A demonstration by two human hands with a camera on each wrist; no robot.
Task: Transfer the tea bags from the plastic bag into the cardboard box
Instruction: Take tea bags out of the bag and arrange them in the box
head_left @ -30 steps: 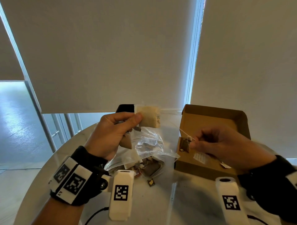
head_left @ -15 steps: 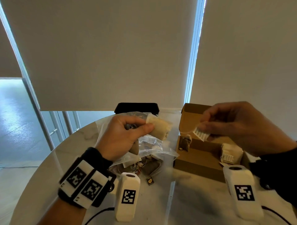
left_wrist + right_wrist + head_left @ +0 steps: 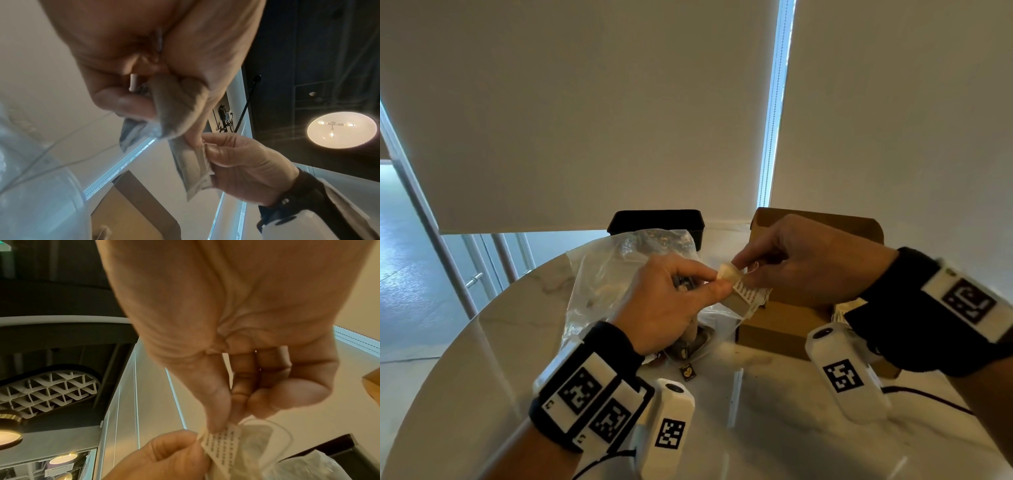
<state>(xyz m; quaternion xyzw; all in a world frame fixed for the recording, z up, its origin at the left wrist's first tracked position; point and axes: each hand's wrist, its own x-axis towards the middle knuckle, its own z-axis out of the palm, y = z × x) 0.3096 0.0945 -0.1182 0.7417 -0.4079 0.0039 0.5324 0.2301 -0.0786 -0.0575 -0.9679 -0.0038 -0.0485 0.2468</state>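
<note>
Both hands meet over the table between the plastic bag (image 3: pixel 602 274) and the cardboard box (image 3: pixel 774 329). My left hand (image 3: pixel 717 284) grips a pale tea bag (image 3: pixel 732 291) by one end, with more bags tucked under its fingers (image 3: pixel 127 104). My right hand (image 3: pixel 739 270) pinches the same tea bag (image 3: pixel 191 165) at its top edge, next to a printed paper tag (image 3: pixel 220 444) and a loop of string. The crumpled clear bag lies open behind my left hand. The brown box is open, and a white tea bag (image 3: pixel 849 306) shows inside it behind my right wrist.
A black container (image 3: pixel 657 222) stands at the back of the round marble table (image 3: pixel 482 359), behind the plastic bag. One small dark tag (image 3: pixel 687 372) lies loose on the table near my left wrist. Window blinds hang right behind the table.
My right hand has come left from above the box and now pinches the tea bag in my left hand. The left hand has shifted slightly right, towards the box.
</note>
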